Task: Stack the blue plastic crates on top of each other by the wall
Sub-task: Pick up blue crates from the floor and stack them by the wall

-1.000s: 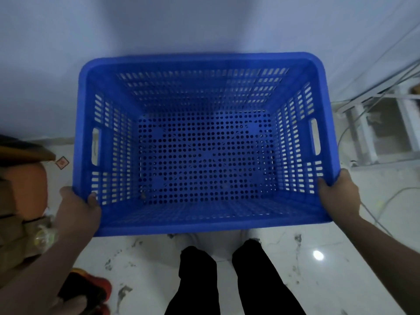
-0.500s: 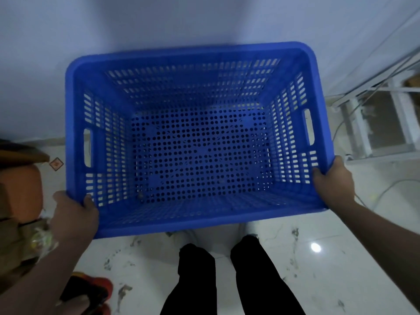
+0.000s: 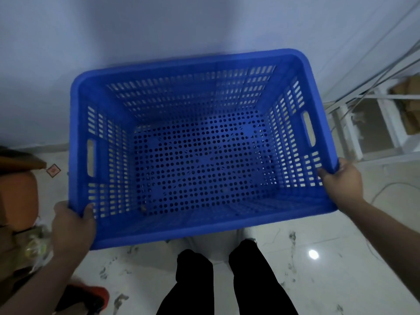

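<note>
A person holds a blue crate [image 3: 200, 142] by its near corners, close to the wall [image 3: 159, 28].

Head view: the crate fills the centre, open side up, its far rim toward the wall at 12 o'clock; the left hand [image 3: 72, 226] at 8 o'clock curls over the near-left rim, thumb inside; the right hand [image 3: 343, 180] at 3 o'clock clasps the near-right corner; dark trouser legs [image 3: 227, 280] stand at 6 o'clock on the marbled floor [image 3: 329, 269]; a white frame [image 3: 368, 123] sits at 2 o'clock.
</note>
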Motion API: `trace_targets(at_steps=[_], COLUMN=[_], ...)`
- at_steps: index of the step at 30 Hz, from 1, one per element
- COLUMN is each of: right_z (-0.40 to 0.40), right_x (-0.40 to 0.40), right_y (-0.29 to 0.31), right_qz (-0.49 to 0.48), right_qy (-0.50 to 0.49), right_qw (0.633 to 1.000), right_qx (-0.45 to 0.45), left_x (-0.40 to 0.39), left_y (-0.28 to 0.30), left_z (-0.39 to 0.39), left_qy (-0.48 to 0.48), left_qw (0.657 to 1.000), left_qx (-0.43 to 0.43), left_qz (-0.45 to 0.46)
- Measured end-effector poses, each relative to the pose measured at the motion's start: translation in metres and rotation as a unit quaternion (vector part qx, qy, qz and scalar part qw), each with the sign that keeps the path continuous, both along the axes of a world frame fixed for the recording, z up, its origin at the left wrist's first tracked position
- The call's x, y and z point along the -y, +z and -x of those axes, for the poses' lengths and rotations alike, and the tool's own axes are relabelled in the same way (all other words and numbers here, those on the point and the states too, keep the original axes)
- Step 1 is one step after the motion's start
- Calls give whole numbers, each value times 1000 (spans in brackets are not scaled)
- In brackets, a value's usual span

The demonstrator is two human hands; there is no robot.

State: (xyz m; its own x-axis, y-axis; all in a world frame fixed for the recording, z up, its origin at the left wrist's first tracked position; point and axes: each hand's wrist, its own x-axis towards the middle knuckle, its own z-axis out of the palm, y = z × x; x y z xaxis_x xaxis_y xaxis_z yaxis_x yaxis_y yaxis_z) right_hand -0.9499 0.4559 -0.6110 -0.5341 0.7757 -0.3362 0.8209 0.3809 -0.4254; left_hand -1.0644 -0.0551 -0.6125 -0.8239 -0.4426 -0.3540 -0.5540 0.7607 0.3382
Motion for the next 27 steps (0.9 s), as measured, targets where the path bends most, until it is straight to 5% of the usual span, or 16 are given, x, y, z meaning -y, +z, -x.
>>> trace_targets(at_steps=[27], right_z=[2], right_x=[-22], right_y=[-11], right_qz=[-2], right_qy=[35], right_qw=[999], right_qx=[23], left_x=[-18], left_y=[-19], left_z=[-32], left_qy=[29], left_qw=[999], left_qx=[-8], left_qz=[-19])
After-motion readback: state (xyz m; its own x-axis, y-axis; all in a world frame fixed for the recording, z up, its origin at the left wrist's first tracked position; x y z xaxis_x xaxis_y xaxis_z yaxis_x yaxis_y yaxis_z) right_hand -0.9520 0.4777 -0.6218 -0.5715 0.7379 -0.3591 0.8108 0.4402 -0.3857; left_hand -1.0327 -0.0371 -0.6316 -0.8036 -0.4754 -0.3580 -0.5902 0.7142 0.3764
